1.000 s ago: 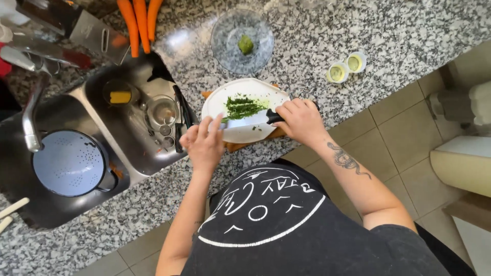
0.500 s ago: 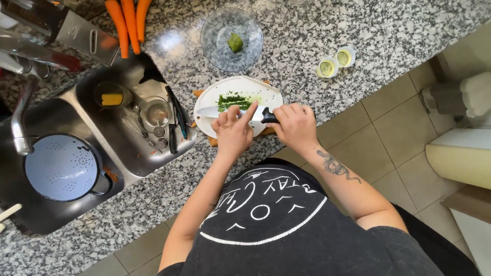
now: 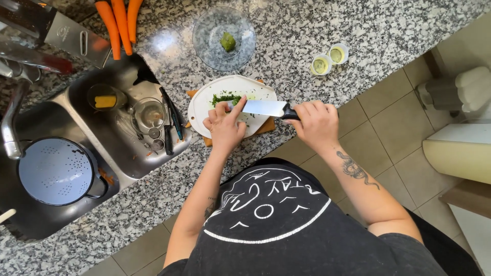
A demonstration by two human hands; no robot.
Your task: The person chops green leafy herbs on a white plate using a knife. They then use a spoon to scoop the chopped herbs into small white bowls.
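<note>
A small heap of chopped green herbs [image 3: 226,98] lies on the round white plastic board [image 3: 204,110], which rests on a wooden board on the speckled granite bench [image 3: 286,30]. The right hand [image 3: 316,123] has its grip wrapped tight around the black handle of a wide steel knife [image 3: 265,108], blade flat over the board. The left hand [image 3: 225,128] touches the blade with spread fingers. Beyond stands a clear glass bowl [image 3: 207,38] holding one green lump, and two small white cups [image 3: 329,59] hold yellowish liquid
</note>
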